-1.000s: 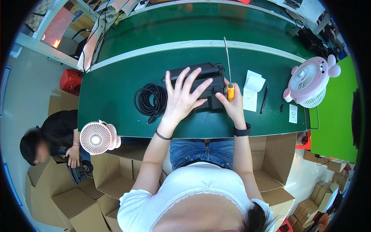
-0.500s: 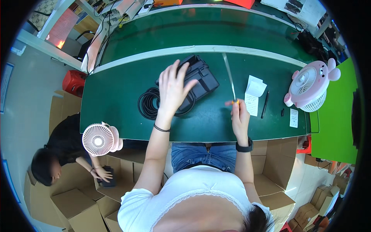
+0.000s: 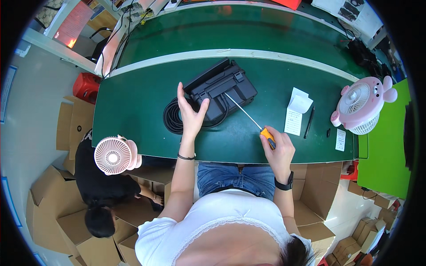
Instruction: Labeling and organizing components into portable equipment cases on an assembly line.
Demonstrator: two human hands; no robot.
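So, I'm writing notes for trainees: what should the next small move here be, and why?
Probably close the left hand on the left end of the black case to steady it. That hand is open beside the case, not wrapped around it, while the right hand aims the tip of the yellow-handled screwdriver at the case's front.

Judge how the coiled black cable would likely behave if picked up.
The coiled black cable would probably bend and sag, since it lies in round loops. The loops may spread, as no tie is visible around them. A strand runs beside the black case, so it could tug or catch there.
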